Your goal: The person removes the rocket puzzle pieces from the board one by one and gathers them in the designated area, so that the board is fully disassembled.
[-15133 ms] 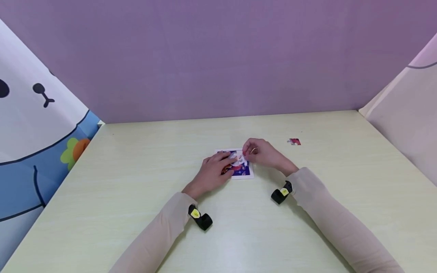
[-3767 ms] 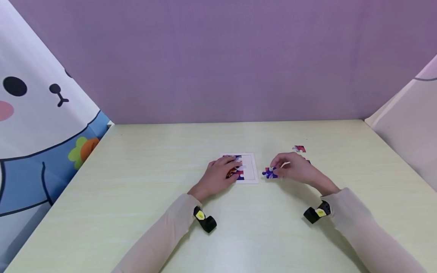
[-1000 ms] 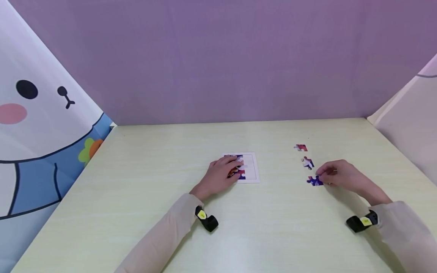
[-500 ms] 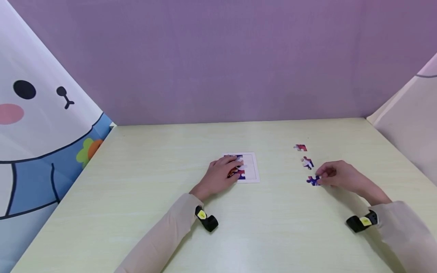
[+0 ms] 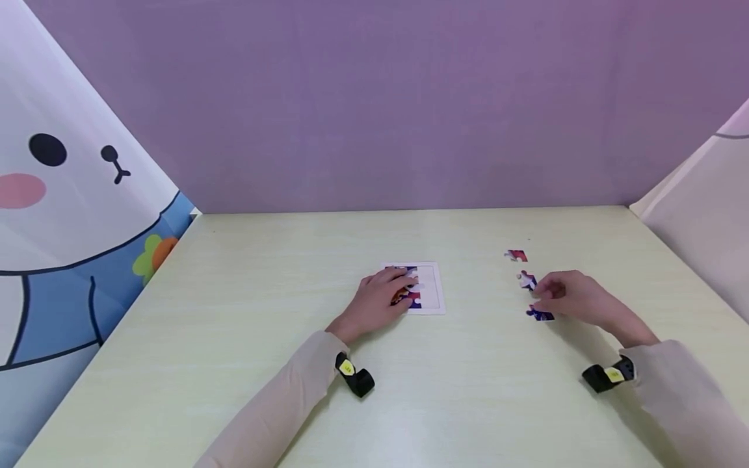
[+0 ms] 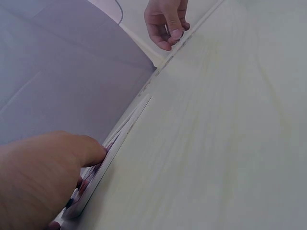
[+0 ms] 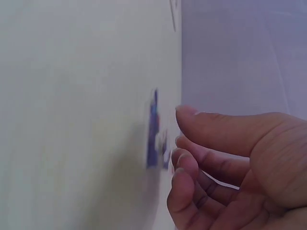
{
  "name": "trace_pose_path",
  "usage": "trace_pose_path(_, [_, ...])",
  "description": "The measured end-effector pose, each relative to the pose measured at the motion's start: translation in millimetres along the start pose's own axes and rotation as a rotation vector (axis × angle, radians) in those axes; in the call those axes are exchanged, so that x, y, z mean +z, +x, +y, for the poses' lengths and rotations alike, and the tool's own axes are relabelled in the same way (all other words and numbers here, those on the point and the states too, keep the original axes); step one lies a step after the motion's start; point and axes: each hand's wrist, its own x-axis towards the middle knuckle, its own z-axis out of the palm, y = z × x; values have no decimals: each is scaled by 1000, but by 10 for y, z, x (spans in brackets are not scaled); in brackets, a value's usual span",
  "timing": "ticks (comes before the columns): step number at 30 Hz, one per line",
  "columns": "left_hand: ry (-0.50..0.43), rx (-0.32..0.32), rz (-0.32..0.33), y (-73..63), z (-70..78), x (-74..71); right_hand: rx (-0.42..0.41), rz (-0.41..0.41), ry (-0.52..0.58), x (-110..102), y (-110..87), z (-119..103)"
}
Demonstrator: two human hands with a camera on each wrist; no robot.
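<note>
My left hand [image 5: 374, 302] rests over the left part of a small square jigsaw puzzle in a white tray [image 5: 432, 287], its fingers spread across the fitted pieces. Bare white shows on the tray's right side. To the right, three loose jigsaw pieces lie in a column: a red one [image 5: 517, 255] at the back, a white and purple one [image 5: 528, 281] in the middle, a blue-purple one [image 5: 541, 315] in front. Just above the front two hovers my right hand [image 5: 570, 300]. In the right wrist view its thumb and loosely bent fingertips are apart, with nothing between them.
A pale wooden table [image 5: 292, 260] spreads around the tray. A purple panel [image 5: 409, 104] closes off the back, and a cloth printed with a cartoon animal [image 5: 76, 195] hangs at the left. Both wrists wear black camera straps.
Earlier, the puzzle's right side held pieces. My right hand carried the blue-purple piece out, set it in front of the others, then released it and shifted slightly left. My left hand stayed on the puzzle.
</note>
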Motion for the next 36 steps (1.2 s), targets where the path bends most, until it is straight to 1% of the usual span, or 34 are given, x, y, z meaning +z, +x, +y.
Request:
trace_pose_path(3, [1,-3,-3,7,-10,6,-20,2,11,19,63,-81])
trace_pose_path(9, [2,5,0,12,-13,20,-52,-18,62,95,185,-240])
trace_pose_path(16, [-4,-4,-1,5,4,23,-89,-10,67,220,351,-425])
trace_pose_path(22, [-12,3,12,5,15,21,-122,-19,129,306,468,-590])
trace_pose_path(27, [-10,6,12,6,7,27,-139,-13,137,387,571,-687])
trace_pose_path(36, [2,-8,11,-11,5,14,-127,-41,131,514,748,-850])
